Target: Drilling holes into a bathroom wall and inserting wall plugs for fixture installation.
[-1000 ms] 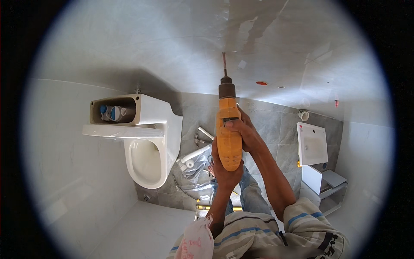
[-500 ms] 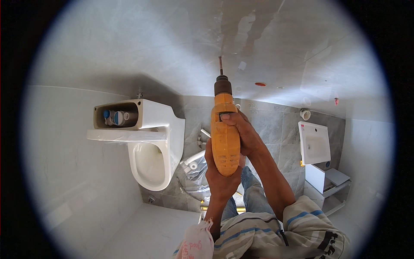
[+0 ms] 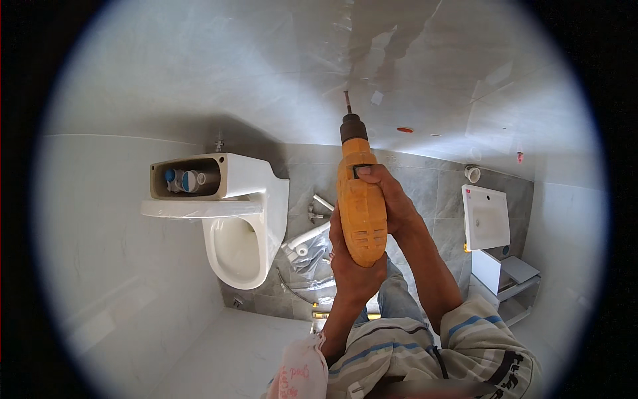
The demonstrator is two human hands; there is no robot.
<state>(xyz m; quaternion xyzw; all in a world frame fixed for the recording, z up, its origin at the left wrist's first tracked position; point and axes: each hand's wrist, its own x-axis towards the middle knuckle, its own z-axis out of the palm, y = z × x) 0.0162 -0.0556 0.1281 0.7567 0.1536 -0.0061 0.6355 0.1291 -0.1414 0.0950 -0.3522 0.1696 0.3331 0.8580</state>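
Note:
Both my hands grip an orange power drill [image 3: 362, 213] that points away from me at the grey tiled wall [image 3: 266, 80]. My left hand [image 3: 352, 266] wraps round the rear left side of the body. My right hand [image 3: 391, 199] holds the right side, its thumb near the dark switch on top. A dark chuck [image 3: 353, 128] carries a thin drill bit [image 3: 347, 103], whose tip meets the wall surface; how deep it sits I cannot tell. The underside of the drill and most of my fingers are hidden.
A white toilet [image 3: 256, 193] with an uncovered tank stands left. On the right are a white washbasin [image 3: 486, 218] and a small cabinet [image 3: 505, 276]. White pipes [image 3: 309, 236], a grey hose [image 3: 292, 289] and plastic wrap lie on the floor. A red mark [image 3: 405, 130] shows on the wall.
The drill and both hands have shifted slightly right in view, and the drill now tilts with its rear further right. My grip looks the same.

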